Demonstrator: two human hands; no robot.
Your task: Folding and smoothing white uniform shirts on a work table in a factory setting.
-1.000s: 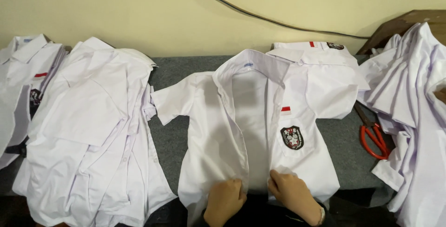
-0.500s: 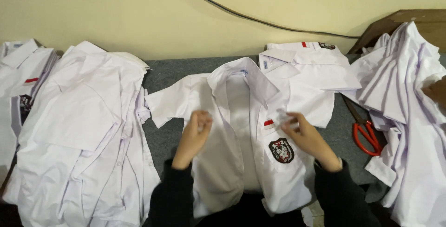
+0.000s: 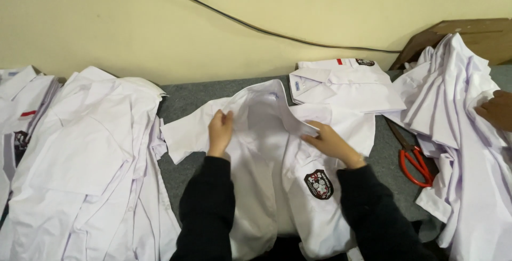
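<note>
Your left hand [image 3: 220, 128] pinched the shirt [image 3: 277, 186] near the collar; your right hand [image 3: 329, 142] lay mostly open on the front panel, perhaps gripping an edge. The shirt lay flat on the table [image 3: 186, 101]. You did well to pull both sides evenly.

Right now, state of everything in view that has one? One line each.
white shirt: spread flat on the grey table, front open, collar being handled
left hand: pinching the collar's left side
right hand: resting on the right collar and chest
folded shirt: folded, lying behind the open one
shirt pile: unfolded, stacked at left
shirt heap: loose, at right, another person's hand on it
red-handled scissors: lying closed, cannot tell fully
</note>
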